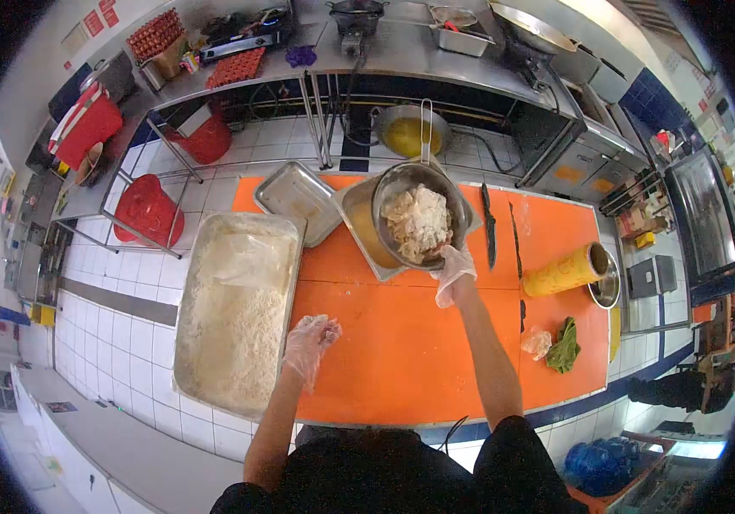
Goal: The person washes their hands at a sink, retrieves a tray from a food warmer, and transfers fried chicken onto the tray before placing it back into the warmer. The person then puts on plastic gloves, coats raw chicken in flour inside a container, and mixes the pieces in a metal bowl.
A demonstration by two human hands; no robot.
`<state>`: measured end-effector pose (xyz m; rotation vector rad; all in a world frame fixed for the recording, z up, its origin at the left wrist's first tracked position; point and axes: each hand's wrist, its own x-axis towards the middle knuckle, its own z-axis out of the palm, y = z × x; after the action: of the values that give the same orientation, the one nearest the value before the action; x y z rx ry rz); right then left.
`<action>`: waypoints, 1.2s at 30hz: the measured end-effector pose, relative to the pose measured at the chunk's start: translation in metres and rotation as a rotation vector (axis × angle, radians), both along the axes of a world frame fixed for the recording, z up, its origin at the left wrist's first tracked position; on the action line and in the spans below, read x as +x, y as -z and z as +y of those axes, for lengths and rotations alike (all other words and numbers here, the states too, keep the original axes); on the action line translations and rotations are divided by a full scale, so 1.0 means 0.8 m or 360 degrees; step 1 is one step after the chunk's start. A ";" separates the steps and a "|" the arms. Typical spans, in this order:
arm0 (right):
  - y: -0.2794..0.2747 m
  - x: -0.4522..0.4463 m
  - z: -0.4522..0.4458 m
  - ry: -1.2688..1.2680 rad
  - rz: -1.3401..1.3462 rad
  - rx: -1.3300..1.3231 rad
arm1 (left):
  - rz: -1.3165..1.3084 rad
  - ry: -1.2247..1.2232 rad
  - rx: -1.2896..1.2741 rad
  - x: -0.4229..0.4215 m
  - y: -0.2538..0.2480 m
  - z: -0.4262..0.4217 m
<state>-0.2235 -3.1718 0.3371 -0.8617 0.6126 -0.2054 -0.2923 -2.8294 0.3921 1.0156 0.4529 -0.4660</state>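
Note:
My right hand, in a clear plastic glove, grips the near rim of a metal bowl. Floury, battered-looking pieces are heaped in it. A long wire handle sticks out past the bowl's far side. Under the bowl is a metal tray with yellowish liquid, partly hidden. My left hand, also gloved, hovers at the left side of the orange table. Its fingers are loosely bent, with nothing visible in them. Close beside it lies a large pan of flour.
A shallow metal tray lies behind the flour pan. On the right are a knife, a yellow cylinder, a metal bowl, a green cloth and crumpled plastic. A steel counter runs along the back.

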 end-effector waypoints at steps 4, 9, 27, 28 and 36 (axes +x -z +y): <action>-0.021 -0.031 0.000 -0.0031 -0.0034 -0.0083 | 0.0094 0.0012 -0.0013 -0.006 0.034 0.011; -0.054 -0.083 0.006 -0.0080 -0.0042 -0.0115 | 0.0138 -0.0005 -0.0084 -0.016 0.035 -0.002; 0.143 -0.346 0.085 -0.0792 0.0849 -0.0849 | -0.0116 0.0638 0.0551 -0.049 0.065 -0.006; 0.099 -0.334 0.092 -0.0825 0.0731 -0.0925 | -0.0319 0.0949 0.0844 -0.046 0.065 -0.014; -0.012 -0.248 0.098 -0.1216 0.1008 -0.1529 | -0.0645 0.1077 0.1174 -0.044 -0.001 -0.011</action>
<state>-0.4218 -3.0934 0.3470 -2.0665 0.7181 0.5430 -0.3271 -2.8380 0.3927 1.9507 -0.1281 -0.6900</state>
